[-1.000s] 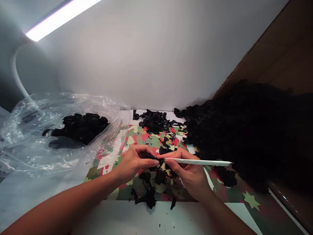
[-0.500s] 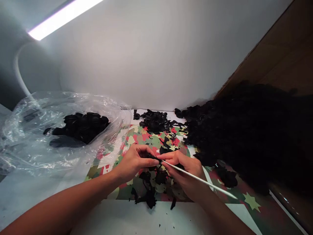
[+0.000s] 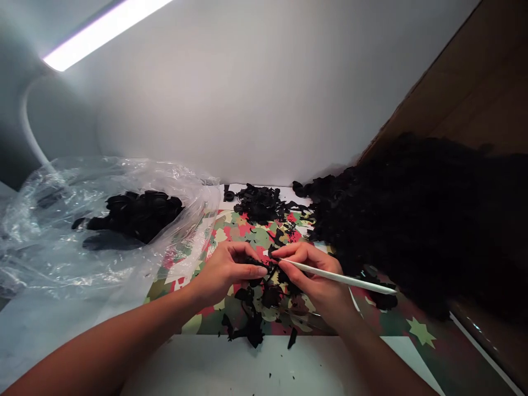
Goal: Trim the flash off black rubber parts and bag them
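My left hand (image 3: 225,270) is closed in a pinch on a small black piece (image 3: 260,265) above the camouflage-patterned sheet (image 3: 251,237). My right hand (image 3: 319,280) grips a thin white stick (image 3: 350,281) like a pen, its tip touching the black piece and its tail pointing right. Black scraps (image 3: 258,313) lie under and in front of both hands.
A clear plastic bag (image 3: 94,231) holding black parts lies at the left. A big heap of black pieces (image 3: 416,220) fills the right side, and a smaller pile (image 3: 259,202) sits at the back. A lamp strip (image 3: 99,30) glows at the upper left. A brown board (image 3: 474,88) leans at the right.
The white stick swung from level, down to a steep slant, and back up to a shallow slant. Both hands stayed at the same spot, still working the black piece.
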